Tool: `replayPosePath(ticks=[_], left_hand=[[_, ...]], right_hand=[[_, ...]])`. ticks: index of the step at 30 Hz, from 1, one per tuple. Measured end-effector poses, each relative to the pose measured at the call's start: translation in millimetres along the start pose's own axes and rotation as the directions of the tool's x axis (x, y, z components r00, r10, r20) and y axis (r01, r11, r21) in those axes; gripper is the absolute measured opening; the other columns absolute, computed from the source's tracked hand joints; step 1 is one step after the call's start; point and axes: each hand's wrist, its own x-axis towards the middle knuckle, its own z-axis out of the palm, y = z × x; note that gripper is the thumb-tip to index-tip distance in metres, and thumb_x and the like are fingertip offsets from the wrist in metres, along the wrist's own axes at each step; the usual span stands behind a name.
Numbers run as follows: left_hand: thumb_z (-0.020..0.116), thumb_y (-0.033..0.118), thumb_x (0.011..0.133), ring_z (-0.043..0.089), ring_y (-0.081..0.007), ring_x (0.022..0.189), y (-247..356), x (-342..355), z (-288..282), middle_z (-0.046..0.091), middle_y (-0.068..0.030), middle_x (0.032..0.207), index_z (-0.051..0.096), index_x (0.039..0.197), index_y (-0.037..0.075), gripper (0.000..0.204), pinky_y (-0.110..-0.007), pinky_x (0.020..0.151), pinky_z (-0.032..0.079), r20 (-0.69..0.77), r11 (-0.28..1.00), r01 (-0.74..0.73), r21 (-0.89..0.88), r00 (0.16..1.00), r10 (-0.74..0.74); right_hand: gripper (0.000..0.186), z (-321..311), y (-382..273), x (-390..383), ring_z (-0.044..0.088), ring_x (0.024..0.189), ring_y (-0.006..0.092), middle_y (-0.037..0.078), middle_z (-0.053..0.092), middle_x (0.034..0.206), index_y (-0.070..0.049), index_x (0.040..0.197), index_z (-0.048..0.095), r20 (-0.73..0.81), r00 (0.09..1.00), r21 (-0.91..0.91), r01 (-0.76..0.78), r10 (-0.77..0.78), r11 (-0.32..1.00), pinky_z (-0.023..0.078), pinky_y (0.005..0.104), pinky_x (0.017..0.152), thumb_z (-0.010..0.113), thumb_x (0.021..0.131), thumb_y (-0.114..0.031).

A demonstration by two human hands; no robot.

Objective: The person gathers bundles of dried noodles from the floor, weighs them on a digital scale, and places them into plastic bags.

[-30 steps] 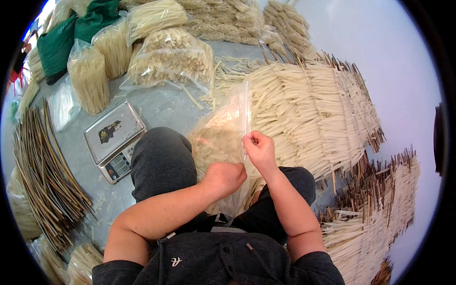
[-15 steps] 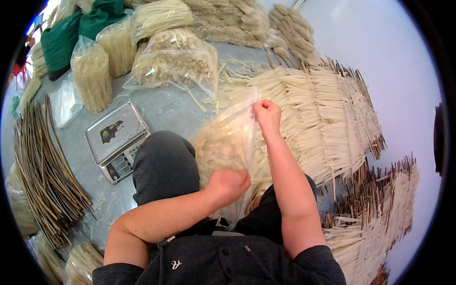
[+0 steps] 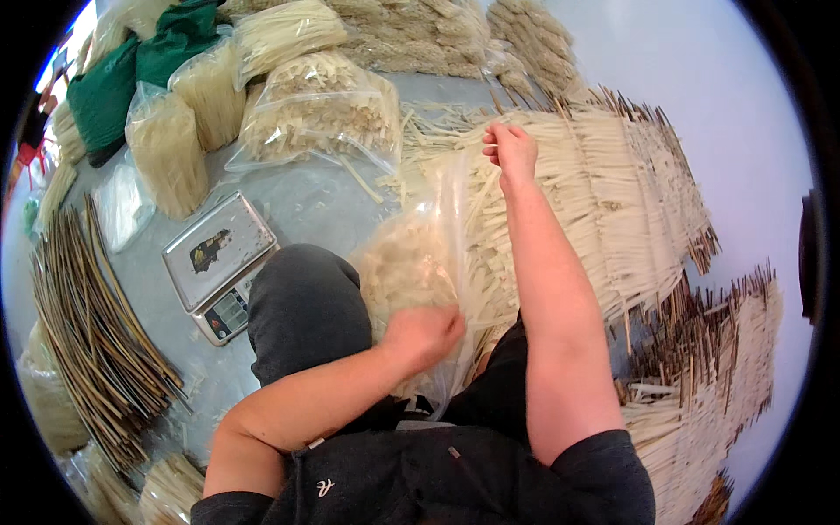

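A clear zip bag [image 3: 407,267] of pale, flat pieces lies slanted between my legs, its zip strip running up its right side. My left hand [image 3: 424,332] is closed on that strip at the lower part. My right hand [image 3: 512,150] is above the bag's upper end, over a broad layered spread of pale dried strips [image 3: 595,210], with fingers loosely curled and apart and nothing visible in them. My dark-clad left knee [image 3: 306,306] is beside the bag.
A metal scale [image 3: 219,245] sits left of my knee, beside long dark sticks [image 3: 96,332]. Filled clear bags [image 3: 162,149] and green sacks [image 3: 105,105] line the back. A second spread of strips [image 3: 682,385] lies lower right, along a white wall [image 3: 691,79].
My right hand has risen along the zip strip and come off it beyond the bag's upper end, its fingers loosened. My left hand has stayed low on the strip, shifting slightly.
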Motion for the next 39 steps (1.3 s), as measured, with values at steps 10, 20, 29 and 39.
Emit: replayPosePath(ticks=[10, 20, 29, 39], left_hand=[[0.051, 0.035, 0.089, 0.064, -0.0366, 0.076, 5.6, 6.1, -20.6, 0.066, -0.0166, 0.078, 0.065, 0.087, 0.006, 0.032, -0.047, 0.069, 0.049, 0.099, 0.988, 0.156, 0.022, 0.983, -0.157], [0.044, 0.036, 0.087, 0.067, -0.0311, 0.071, -7.4, 101.2, -76.6, 0.067, -0.0178, 0.07, 0.069, 0.075, -0.001, 0.046, -0.042, 0.069, 0.05, -0.031, 0.927, 0.354, 0.126, 0.935, -0.353], [0.047, 0.026, 0.084, 0.047, -0.016, 0.044, -61.6, 136.2, -75.2, 0.056, -0.0089, 0.056, 0.06, 0.063, -0.001, 0.036, -0.032, 0.042, 0.037, -0.059, 0.658, 0.322, -0.681, 0.871, -0.487], [0.048, 0.021, 0.088, 0.041, -0.0082, 0.044, -93.2, 123.2, -118.6, 0.055, -0.0033, 0.06, 0.056, 0.071, 0.004, 0.025, -0.024, 0.038, 0.031, -0.142, 0.375, 0.162, -0.913, 0.735, -0.663]], right_hand=[[0.038, -59.0, 35.1, -142.4, 0.053, 0.051, 0.0173, 0.008, 0.058, 0.061, 0.0, 0.078, 0.062, 0.447, 0.873, -0.638, 0.158, 0.195, 0.754, 0.044, 0.0339, 0.052, 0.066, 0.083, -0.037], [0.022, -49.5, 31.4, -163.8, 0.063, 0.076, 0.0383, 0.017, 0.065, 0.078, -0.002, 0.088, 0.06, 0.602, 0.788, -0.609, 0.555, -0.125, 0.567, 0.049, 0.0481, 0.068, 0.047, 0.086, -0.02], [0.027, -50.9, 5.2, -170.7, 0.064, 0.072, 0.0375, 0.02, 0.064, 0.075, 0.002, 0.086, 0.057, 0.622, 0.777, -0.742, 0.548, 0.094, 0.385, 0.05, 0.0469, 0.065, 0.048, 0.087, -0.023], [0.025, -74.4, -11.0, -207.4, 0.06, 0.073, 0.0396, 0.019, 0.061, 0.073, -0.002, 0.082, 0.057, 0.713, 0.659, -0.665, 0.525, 0.241, 0.532, 0.046, 0.0482, 0.066, 0.05, 0.083, -0.025]])
